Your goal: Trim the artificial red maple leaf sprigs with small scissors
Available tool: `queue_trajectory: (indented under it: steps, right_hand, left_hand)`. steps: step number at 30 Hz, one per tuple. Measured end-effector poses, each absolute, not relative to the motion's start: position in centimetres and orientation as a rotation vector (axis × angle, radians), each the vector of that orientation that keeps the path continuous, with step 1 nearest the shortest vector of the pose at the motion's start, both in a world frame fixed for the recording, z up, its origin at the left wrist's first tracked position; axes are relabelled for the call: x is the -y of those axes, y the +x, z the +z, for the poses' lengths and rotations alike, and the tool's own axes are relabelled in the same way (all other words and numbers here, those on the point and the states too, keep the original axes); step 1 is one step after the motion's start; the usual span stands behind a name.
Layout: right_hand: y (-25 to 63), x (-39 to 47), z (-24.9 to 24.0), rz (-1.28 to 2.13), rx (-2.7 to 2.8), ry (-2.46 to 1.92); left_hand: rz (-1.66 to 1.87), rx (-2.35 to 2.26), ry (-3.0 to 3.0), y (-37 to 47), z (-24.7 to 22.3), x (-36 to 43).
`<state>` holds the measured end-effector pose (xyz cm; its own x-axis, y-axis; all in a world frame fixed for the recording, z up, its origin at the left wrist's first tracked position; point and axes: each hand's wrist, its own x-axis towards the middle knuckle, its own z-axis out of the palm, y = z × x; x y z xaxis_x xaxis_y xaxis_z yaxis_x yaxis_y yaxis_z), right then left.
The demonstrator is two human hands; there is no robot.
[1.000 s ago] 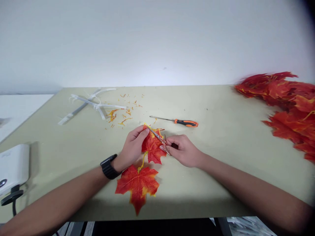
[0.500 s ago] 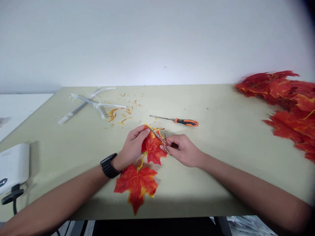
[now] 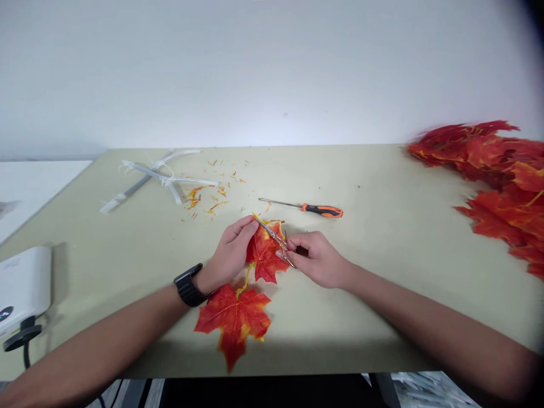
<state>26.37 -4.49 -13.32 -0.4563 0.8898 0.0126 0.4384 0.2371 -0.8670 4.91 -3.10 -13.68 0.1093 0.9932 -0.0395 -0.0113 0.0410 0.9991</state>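
Observation:
My left hand (image 3: 236,246), with a black watch on its wrist, pinches the upper left edge of a red-orange maple leaf (image 3: 266,258). Small metal scissors (image 3: 276,238) are in my right hand (image 3: 317,258), fingers through or around the handles. Their blades lie across the leaf's upper edge and point up and left toward my left fingertips. A second red leaf (image 3: 236,320) lies below on the table, with a yellow stem between the two leaves.
An orange and black screwdriver (image 3: 321,211) lies beyond my hands. Yellow and orange scraps (image 3: 193,197) and translucent strips (image 3: 148,178) are at the back left. Red leaves (image 3: 501,209) pile up at the right; a white device (image 3: 28,289) stands at the left.
The held leaf has shifted very slightly right, and the lower leaf has moved a little left. Both hands keep nearly the same place and hold.

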Motion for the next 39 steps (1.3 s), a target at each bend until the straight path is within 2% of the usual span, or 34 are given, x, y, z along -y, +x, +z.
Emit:
queue_trajectory:
  steps: [39]
  right_hand:
    - [26.16,4.57,-13.35,1.067,2.066,-1.23]
  left_hand:
    - [1.056,-1.102,1.202,5.3,-13.64,3.6]
